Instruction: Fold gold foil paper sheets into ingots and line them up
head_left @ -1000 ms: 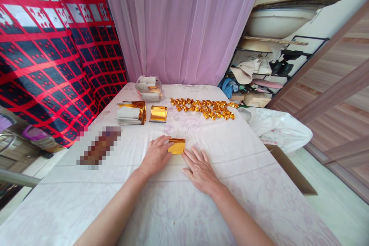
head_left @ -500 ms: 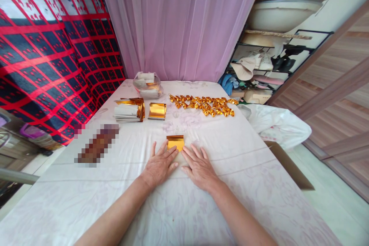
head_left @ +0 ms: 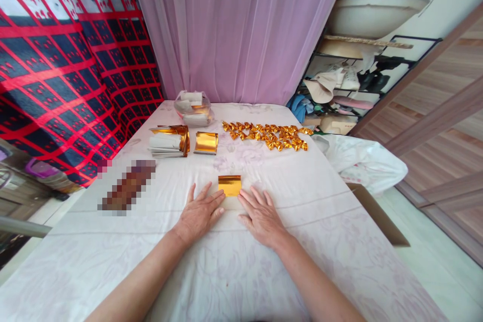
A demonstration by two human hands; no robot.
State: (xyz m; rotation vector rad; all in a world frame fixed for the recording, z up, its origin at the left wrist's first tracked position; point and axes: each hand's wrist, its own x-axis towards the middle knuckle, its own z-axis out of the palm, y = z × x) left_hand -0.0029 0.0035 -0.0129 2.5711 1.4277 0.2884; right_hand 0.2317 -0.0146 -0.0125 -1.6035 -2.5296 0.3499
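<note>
A small sheet of gold foil paper (head_left: 230,186) lies on the cloth-covered table, with a darker band along its far edge. My left hand (head_left: 199,212) rests flat with fingers spread, its fingertips at the sheet's near left corner. On the other side, my right hand (head_left: 261,214) also lies flat, fingers apart, fingertips at the near right corner. Neither hand grasps anything. Beyond them sit a short gold foil stack (head_left: 206,143) and a larger pile of foil sheets (head_left: 166,145) showing white backs. Several folded gold foil pieces (head_left: 281,133) are spread in rows at the back right.
A clear plastic bag (head_left: 193,110) of paper stands at the table's back. Left of my hands is a blurred-out brownish patch (head_left: 128,186). A white plastic bag (head_left: 370,158) and a cardboard piece (head_left: 377,216) are beyond the right edge, near a shelf rack (head_left: 400,45).
My left hand has slid left, off the middle of the foil sheet to its corner, uncovering more of it. My right hand has hardly moved. The view has shifted slightly.
</note>
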